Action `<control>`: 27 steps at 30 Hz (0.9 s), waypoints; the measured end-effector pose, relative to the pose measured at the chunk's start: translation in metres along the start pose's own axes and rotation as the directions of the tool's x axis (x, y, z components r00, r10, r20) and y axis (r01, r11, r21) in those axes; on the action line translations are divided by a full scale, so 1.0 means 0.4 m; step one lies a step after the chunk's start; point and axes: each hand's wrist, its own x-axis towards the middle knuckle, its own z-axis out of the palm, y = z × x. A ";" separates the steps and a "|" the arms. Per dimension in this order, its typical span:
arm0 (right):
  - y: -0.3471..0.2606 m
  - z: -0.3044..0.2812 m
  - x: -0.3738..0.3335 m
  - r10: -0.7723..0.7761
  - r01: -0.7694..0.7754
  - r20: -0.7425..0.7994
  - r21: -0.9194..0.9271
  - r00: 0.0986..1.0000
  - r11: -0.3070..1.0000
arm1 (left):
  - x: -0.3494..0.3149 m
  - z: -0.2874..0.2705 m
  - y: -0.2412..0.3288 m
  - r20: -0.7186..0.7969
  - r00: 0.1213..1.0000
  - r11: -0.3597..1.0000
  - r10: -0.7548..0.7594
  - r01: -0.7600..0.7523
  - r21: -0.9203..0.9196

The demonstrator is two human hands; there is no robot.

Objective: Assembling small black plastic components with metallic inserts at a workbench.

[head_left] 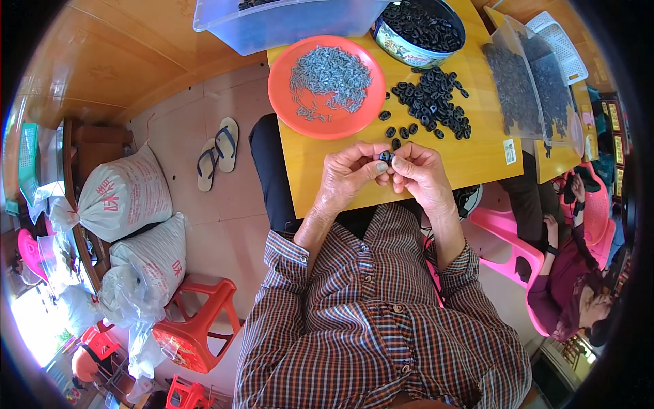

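Note:
Near the front edge of the yellow table (pixel 327 180), my two hands meet over a small black oval part (pixel 386 157). My left hand (pixel 351 174) pinches it between thumb and fingers. From the other side, my right hand (pixel 422 176) has its thumb and fingertips closed at the same part; anything smaller between them is hidden. Just beyond my hands lies a loose heap of similar black oval parts (pixel 436 99), with a few strays close to my fingers. An orange-red plate (pixel 283 102) holds a pile of small grey metal pins (pixel 334 78), which look like screws.
A clear plastic bin (pixel 286 31) and a round tin (pixel 409 58) of black parts stand at the far side. Another clear bin (pixel 521 82) is at right. Sacks (pixel 129 194), a red stool (pixel 197 327) and sandals (pixel 226 145) are at left. A person (pixel 572 286) sits at right.

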 end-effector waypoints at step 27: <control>-0.023 -0.034 -0.025 -0.106 0.055 -0.223 -0.223 0.969 0.973 | -0.027 0.004 -0.013 -0.059 0.994 0.929 0.095 -0.068 0.363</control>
